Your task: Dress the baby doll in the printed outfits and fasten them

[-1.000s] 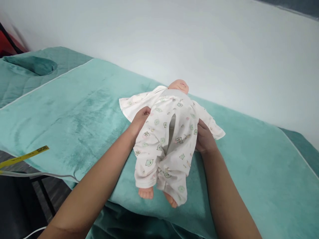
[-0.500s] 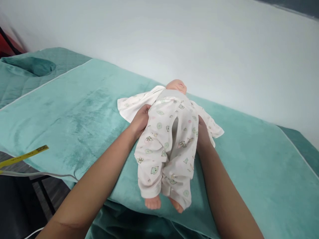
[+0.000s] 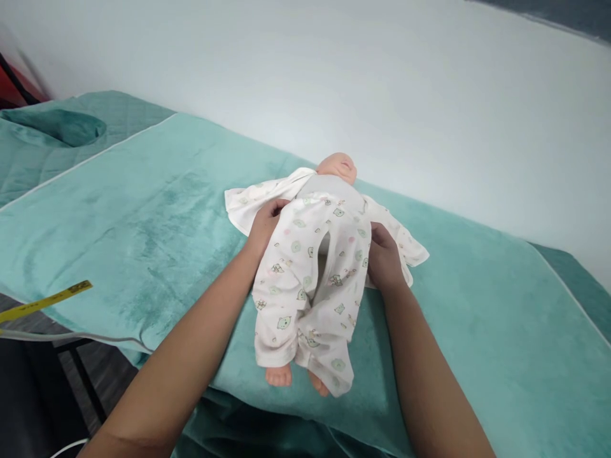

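A baby doll (image 3: pixel 334 166) lies on its back on a teal towel (image 3: pixel 157 216), head toward the wall and bare feet toward me. It wears a white romper (image 3: pixel 310 280) printed with small animals, sleeves spread to both sides. My left hand (image 3: pixel 265 222) is closed on the romper at the doll's left flank, fingers curled into the cloth. On the other flank my right hand (image 3: pixel 383 259) grips the romper the same way. The legs of the romper hang loosely between my forearms.
The towel covers a padded table that runs along a white wall (image 3: pixel 382 83). A quilted teal cover with a round face hole (image 3: pixel 57 127) lies at the far left. A yellow measuring tape (image 3: pixel 42 300) and a white cable (image 3: pixel 71 334) show at the lower left edge.
The doll's legs swung toward me and then back a little; both hands kept their grip at its sides and shifted only slightly.
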